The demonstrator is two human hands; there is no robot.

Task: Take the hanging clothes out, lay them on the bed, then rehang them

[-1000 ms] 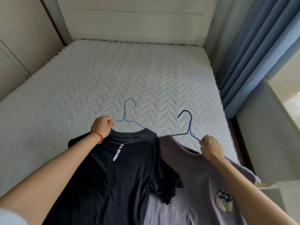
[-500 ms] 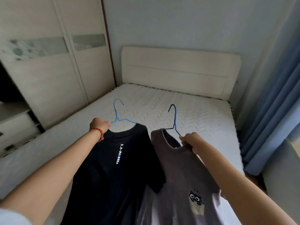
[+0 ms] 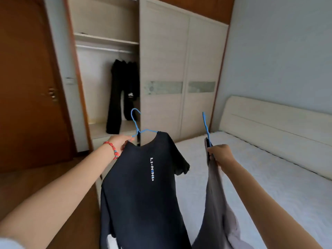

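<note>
My left hand (image 3: 120, 142) grips the blue hanger (image 3: 139, 126) of the black shirt (image 3: 143, 186). My right hand (image 3: 220, 155) pinches the grey shirt's (image 3: 213, 198) hanger (image 3: 206, 129), both facing the wardrobe (image 3: 163, 69).

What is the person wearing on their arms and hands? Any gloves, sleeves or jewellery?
No gloves: both hands are bare. The left hand has a bracelet of red beads with a few blue-green ones at the wrist, and a pale sleeve edge shows far up that arm. The right hand and forearm show nothing worn.
</note>
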